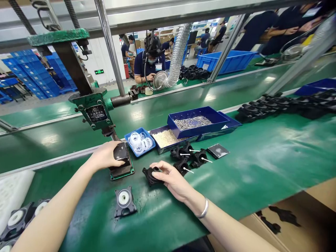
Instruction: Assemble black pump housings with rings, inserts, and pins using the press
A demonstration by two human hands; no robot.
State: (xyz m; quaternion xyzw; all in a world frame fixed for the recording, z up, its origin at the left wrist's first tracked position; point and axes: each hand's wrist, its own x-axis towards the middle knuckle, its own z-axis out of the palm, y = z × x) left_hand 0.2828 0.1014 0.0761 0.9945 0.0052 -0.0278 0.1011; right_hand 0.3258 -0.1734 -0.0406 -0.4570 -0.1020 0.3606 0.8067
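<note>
My left hand is closed around a dark metal block at the foot of a green hand press; its fingertips are partly hidden behind the block. Between the thumb and fingers of my right hand is a black plastic housing, low over the green mat or touching it; I cannot tell which. A flat black square part with a white round centre lies in front of the press. Just beyond my right hand stand several black housings with thin white sticks poking out.
Behind are a blue tray of white rings, a bin of small cream pieces and a blue bin of metal pins. A dark flat square lies right. More black parts line the back. A co-worker sits opposite.
</note>
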